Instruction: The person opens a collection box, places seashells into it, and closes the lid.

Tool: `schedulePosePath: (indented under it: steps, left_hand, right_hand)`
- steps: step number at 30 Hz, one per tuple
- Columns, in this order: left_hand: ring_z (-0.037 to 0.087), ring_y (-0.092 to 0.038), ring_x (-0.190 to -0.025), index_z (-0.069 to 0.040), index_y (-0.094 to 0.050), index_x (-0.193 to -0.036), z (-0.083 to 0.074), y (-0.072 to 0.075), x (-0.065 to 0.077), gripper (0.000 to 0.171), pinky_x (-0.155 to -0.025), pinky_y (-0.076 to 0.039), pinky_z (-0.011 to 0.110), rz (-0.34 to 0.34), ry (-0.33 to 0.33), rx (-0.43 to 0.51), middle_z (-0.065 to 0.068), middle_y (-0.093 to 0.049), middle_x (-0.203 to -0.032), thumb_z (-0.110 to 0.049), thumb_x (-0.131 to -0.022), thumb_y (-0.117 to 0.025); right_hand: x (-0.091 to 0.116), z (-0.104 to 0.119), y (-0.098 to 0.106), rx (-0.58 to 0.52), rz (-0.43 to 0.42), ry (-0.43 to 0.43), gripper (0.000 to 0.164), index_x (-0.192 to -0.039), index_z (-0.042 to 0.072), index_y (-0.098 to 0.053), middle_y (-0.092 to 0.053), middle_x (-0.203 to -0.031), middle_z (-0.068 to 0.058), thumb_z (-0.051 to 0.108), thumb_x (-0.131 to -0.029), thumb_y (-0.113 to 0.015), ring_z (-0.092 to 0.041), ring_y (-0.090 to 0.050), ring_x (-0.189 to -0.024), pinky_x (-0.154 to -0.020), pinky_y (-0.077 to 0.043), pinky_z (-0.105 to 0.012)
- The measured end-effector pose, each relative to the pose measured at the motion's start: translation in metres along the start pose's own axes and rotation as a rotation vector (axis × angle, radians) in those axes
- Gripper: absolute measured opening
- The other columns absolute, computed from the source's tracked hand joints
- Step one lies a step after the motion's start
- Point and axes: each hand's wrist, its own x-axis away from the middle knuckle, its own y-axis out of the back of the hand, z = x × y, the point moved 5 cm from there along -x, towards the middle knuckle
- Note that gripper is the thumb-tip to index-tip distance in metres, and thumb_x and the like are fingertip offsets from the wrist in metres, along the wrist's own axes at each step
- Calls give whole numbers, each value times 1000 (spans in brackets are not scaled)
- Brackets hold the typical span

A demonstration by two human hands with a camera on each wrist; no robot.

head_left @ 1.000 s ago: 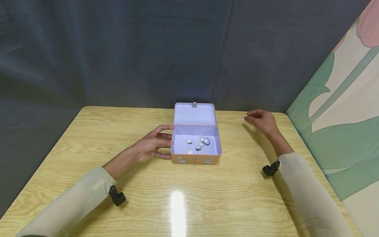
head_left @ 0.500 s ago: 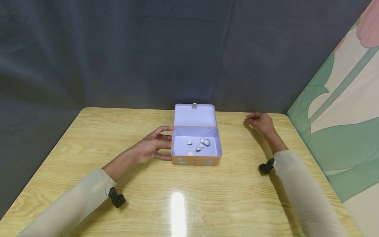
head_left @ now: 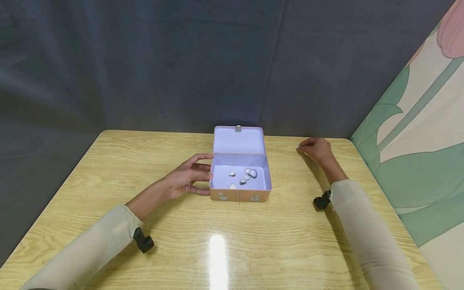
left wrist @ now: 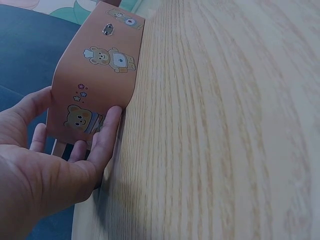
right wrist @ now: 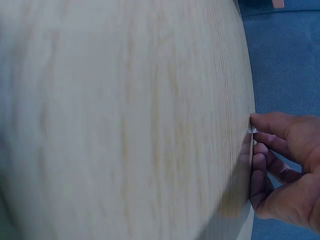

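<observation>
An orange tin box [head_left: 239,196] with a lilac inside and printed bears [left wrist: 114,59] stands on the table, its lid [head_left: 238,141] raised at the back. On its floor lie several small white and grey seashells [head_left: 253,173]. My left hand [head_left: 186,177] touches the box's left end with spread, slightly bent fingers; the left wrist view shows fingertips [left wrist: 114,112] against the orange wall. Near the table's back right, my right hand [head_left: 317,150] pinches a small whitish seashell [head_left: 298,146] between its fingertips. In the right wrist view, only a white sliver of that shell [right wrist: 252,130] shows.
The wooden table [head_left: 174,249] has its back edge close to a dark curtain [head_left: 181,68]. A flower-patterned cloth [head_left: 427,173] hangs along the right side. Black wrist cameras [head_left: 143,240] sit on both sleeves.
My right hand and forearm have shifted slightly left, with the small shell at the fingertips. The left hand and the box have stayed in place.
</observation>
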Motion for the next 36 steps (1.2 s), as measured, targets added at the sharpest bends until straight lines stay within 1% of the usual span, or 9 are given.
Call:
schedulePosePath:
  steps: [5, 8, 11, 16, 19, 22, 26, 30, 36]
  left_hand:
    - [32, -68, -129, -25, -36, -172, 0, 0, 0, 76, -93, -73, 49, -2, -2, 3, 21, -43, -167, -3, -108, -70]
    - [31, -68, -128, -25, -37, -172, -1, 1, 1, 76, -93, -73, 49, -8, 1, 12, 20, -43, -167, -2, -108, -71]
    - [30, -68, -127, -25, -38, -171, 0, 0, 0, 75, -93, -73, 50, -11, 2, 19, 20, -43, -167, -2, -108, -71]
    - [31, -68, -129, -25, -38, -171, 0, -1, -1, 75, -93, -73, 50, -10, -2, 14, 20, -43, -168, -3, -108, -71]
    - [32, -68, -130, -26, -39, -171, -1, -1, -1, 75, -93, -73, 50, -11, 0, 11, 20, -43, -168, -3, -108, -72]
    - [32, -67, -131, -27, -39, -171, 0, -1, 0, 75, -94, -73, 50, -15, 5, 11, 19, -43, -168, -4, -108, -72]
    - [33, -67, -131, -27, -39, -171, 0, -2, 0, 75, -93, -73, 50, -18, 10, 13, 19, -42, -167, -3, -108, -72]
    - [33, -68, -131, -27, -39, -170, 0, -3, 1, 75, -93, -73, 50, -16, 10, 16, 19, -42, -167, -3, -108, -72]
    - [32, -68, -129, -27, -40, -170, 0, -3, 1, 74, -93, -73, 50, -16, 11, 20, 20, -42, -168, -2, -108, -72]
  right_hand:
    - [-1, 5, -1, 68, 3, 9, 36, -125, -5, -79, -76, -126, -28, 27, -109, -76, -45, -67, -118, -105, -58, -59]
    - [-1, 8, -1, 103, 21, 15, 34, -123, -4, -78, -76, -121, -26, 27, -110, -74, -41, -66, -111, -97, -58, -54]
    - [-2, 10, -1, 131, 47, 23, 34, -123, -5, -75, -73, -121, -26, 27, -112, -71, -40, -64, -109, -95, -56, -54]
    - [-1, 9, 1, 157, 56, 49, 35, -124, -5, -75, -73, -123, -28, 28, -113, -69, -43, -65, -112, -99, -56, -58]
    - [1, 9, 2, 153, 46, 59, 34, -122, -4, -75, -74, -121, -26, 28, -113, -69, -41, -66, -110, -95, -57, -54]
    - [2, 8, 3, 131, 38, 62, 33, -121, -3, -74, -74, -116, -25, 29, -113, -70, -38, -65, -105, -85, -55, -44]
    - [5, 8, 4, 105, 20, 72, 32, -120, -3, -73, -75, -116, -24, 28, -111, -73, -34, -66, -101, -77, -52, -33]
    - [10, 8, 5, 73, 8, 70, 33, -122, -3, -74, -76, -118, -25, 29, -111, -75, -29, -67, -99, -76, -52, -27]
    - [16, 7, 3, -12, 13, 50, 37, -127, -1, -75, -75, -119, -19, 33, -112, -74, -18, -64, -95, -73, -53, -22]
